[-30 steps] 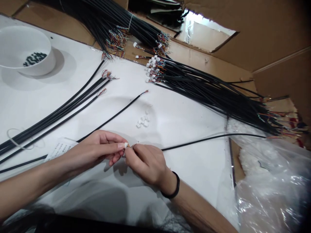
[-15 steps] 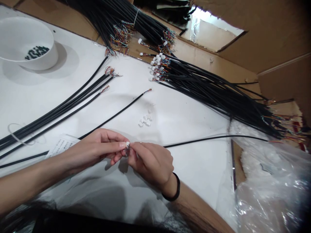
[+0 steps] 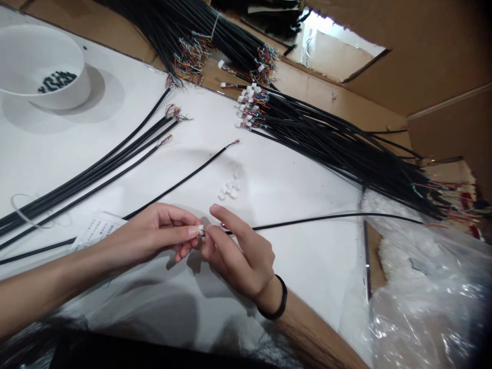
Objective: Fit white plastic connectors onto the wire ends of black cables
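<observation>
Between finger and thumb, my left hand (image 3: 167, 230) pinches a small white connector housing (image 3: 201, 228). Right beside it, my right hand (image 3: 240, 251) is closed at thumb and a finger on the thin wires at the end of a black cable (image 3: 307, 222); its index finger is raised. The cable runs off to the right from behind that hand. Whether the wires sit inside the housing is too small to tell. Several loose white connectors (image 3: 229, 190) lie on the table just beyond my hands. Another black cable (image 3: 184, 180) with bared wire ends passes behind my left hand.
A white bowl (image 3: 73, 97) with small dark pieces stands at the far left. Black cables (image 3: 111, 154) lie along the left. A pile of cables with white connectors (image 3: 326, 138) lies at the back right, by cardboard (image 3: 423, 61). Clear plastic bags (image 3: 426, 307) cover the right edge.
My right index finger has lifted away from the connector, opening the hand somewhat. More of the cable behind it shows. My left hand keeps its pinch in nearly the same place.
</observation>
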Demonstrator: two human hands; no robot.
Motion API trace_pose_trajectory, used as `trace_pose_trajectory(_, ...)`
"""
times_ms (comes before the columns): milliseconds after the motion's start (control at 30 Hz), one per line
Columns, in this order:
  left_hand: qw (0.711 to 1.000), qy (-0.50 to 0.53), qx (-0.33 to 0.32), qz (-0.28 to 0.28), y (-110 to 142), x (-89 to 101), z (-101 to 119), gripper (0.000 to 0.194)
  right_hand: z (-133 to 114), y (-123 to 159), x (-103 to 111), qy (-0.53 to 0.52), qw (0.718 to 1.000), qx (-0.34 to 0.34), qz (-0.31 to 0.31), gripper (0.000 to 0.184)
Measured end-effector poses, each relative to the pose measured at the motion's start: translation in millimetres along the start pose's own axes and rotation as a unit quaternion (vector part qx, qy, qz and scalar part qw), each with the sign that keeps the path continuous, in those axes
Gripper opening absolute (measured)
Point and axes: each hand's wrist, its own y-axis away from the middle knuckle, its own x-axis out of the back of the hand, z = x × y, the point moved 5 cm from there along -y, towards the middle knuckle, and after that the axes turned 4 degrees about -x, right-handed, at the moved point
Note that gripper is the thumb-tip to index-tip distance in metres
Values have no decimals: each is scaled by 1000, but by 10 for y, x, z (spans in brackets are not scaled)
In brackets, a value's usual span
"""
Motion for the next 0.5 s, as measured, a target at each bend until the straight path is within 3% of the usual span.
trace_pose_trajectory(167,1000,0,-2,-3,-10,5,-9,21,-2,-31,-18,10,1000,-7,-8,11)
trace_pose_trajectory(333,1000,7,3,-2,-18,12,-47,23,30,-52,-35,-6,999,-49,3,14)
trace_pose_trajectory(500,1000,16,-4,3,-12,20,-51,25,47,-49,-51,-19,999,-47,3,15)
